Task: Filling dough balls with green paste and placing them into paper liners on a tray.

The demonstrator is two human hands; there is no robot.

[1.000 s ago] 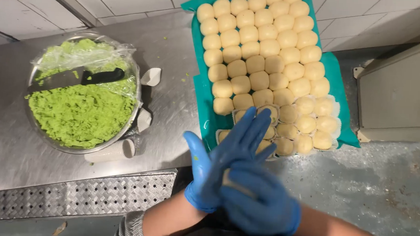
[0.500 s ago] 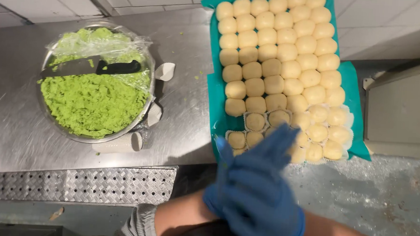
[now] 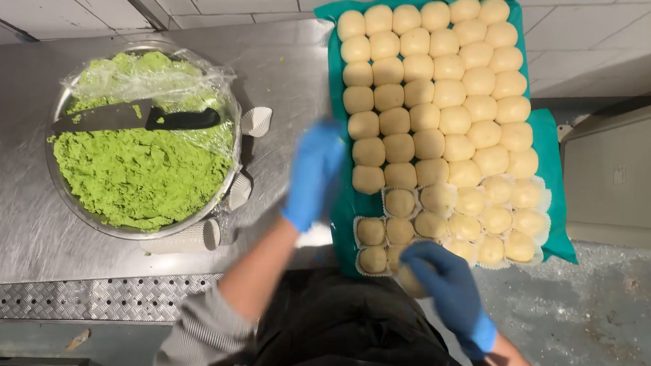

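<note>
On steel counter [image 3: 19, 219], spanning left and near of scene, under white wall tiles at far edge. Right of centre, running near to far: green-lined tray [image 3: 543, 135], packed with rows of pale round dough balls [image 3: 437, 100], touching one another; nearest rows seated in white paper cups [image 3: 399, 203]. Left of tray, well apart from it: round metal bowl [image 3: 54, 184], heaped with bright green paste [image 3: 137, 173], clear plastic film [image 3: 153, 74] peeled back over far half. Across bowl, lying flat on paste and film: black-handled knife [image 3: 132, 117], blade pointing left. Just beside bowl's right and near rim: several empty paper cups [image 3: 256, 120], some on their sides. Along near edge of counter: strip of ridged metal plate [image 3: 52, 299].

Left hand [image 3: 312, 173], in blue glove, raised over counter at tray's left edge, motion-blurred; fingers appear extended and together, grasping nothing visible, though blur leaves this uncertain. Right hand [image 3: 446, 286], also in blue glove, at near end of tray, fingers curled around one pale dough ball [image 3: 412, 279], just beside nearest cupped pieces. Grey sleeve [image 3: 199, 336] on left forearm, dark apron at near centre.
</note>
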